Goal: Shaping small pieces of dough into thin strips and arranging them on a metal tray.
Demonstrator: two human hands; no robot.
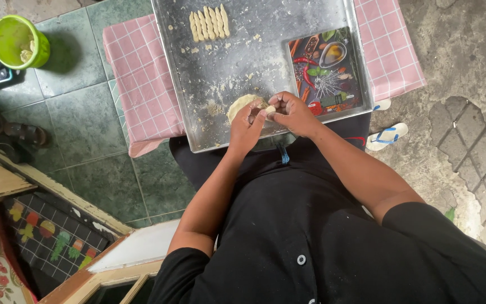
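Green bucket (20, 40) stands far left on the floor. Left hand (247, 125) steadies the dough lump (242, 104) on the metal tray (220, 67). Right hand (293, 114) pinches a small dough piece (269, 110). Risk: the floured tray overhangs the checked counter (142, 73); pressure could tip it.

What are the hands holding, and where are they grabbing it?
Both hands, left hand and right hand, pinch a small piece of dough between their fingertips.
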